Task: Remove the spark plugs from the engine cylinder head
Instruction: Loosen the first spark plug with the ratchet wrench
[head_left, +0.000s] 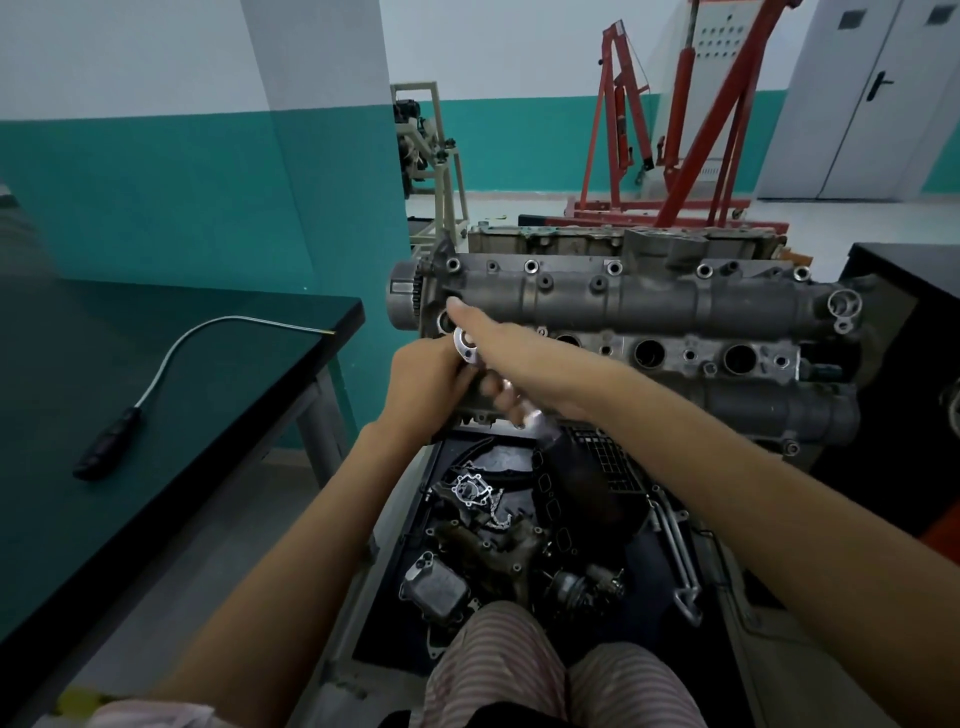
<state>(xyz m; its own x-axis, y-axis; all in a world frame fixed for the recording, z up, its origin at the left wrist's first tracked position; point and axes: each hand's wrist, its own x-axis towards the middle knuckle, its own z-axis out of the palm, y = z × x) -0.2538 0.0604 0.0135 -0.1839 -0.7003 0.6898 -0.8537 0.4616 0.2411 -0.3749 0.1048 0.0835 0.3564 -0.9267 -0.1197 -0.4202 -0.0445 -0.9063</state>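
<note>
The grey engine cylinder head (649, 304) lies across the middle of the view, with a row of round spark plug wells (649, 353) along its near side. A chrome ratchet (466, 347) stands over the leftmost well (445, 320), its handle running down and to the right. My left hand (428, 376) grips just under the ratchet head. My right hand (501, 364) curls round the handle, with one finger stretched out toward the cylinder head. No spark plug is visible.
A dark green table (156, 415) at left carries a flexible-shaft tool with a black handle (106, 447). Below the engine, a black tray (410, 519) holds several loose engine parts. A red engine crane (675, 130) stands behind, and a black cabinet (904, 322) is at right.
</note>
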